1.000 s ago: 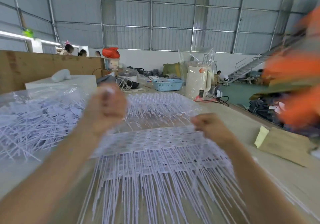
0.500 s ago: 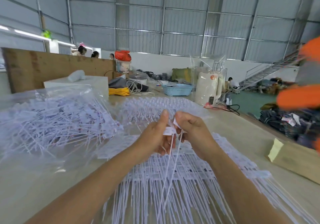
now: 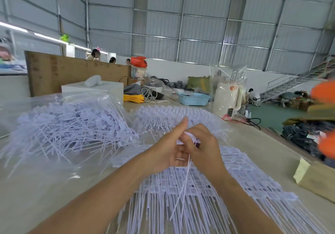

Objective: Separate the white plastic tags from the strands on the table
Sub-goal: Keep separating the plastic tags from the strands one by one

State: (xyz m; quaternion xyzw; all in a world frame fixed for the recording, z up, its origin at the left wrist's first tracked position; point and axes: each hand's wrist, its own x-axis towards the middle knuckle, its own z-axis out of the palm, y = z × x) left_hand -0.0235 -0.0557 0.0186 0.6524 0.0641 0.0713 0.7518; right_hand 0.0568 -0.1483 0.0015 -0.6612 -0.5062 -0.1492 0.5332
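Observation:
My left hand (image 3: pixel 169 148) and my right hand (image 3: pixel 203 146) meet at the middle of the table, above a wide sheet of joined white plastic tags (image 3: pixel 235 175) with long strands. Both hands pinch a small bunch of white tags (image 3: pixel 189 136) between them. The bunch's thin strands (image 3: pixel 183 192) hang down toward me. My left thumb points up. A loose heap of separated tags (image 3: pixel 72 125) lies on clear plastic at the left.
A second tag sheet (image 3: pixel 172 114) lies under plastic behind my hands. A cardboard piece (image 3: pixel 315 179) sits at the right edge. A blue basket (image 3: pixel 194 99), a yellow cord, a white box and bagged rolls stand farther back. People work behind a wooden board.
A second ago my hands were spread wide on the sheet. They came together with a few tags, and now sit closer, the strands dangling lower between them.

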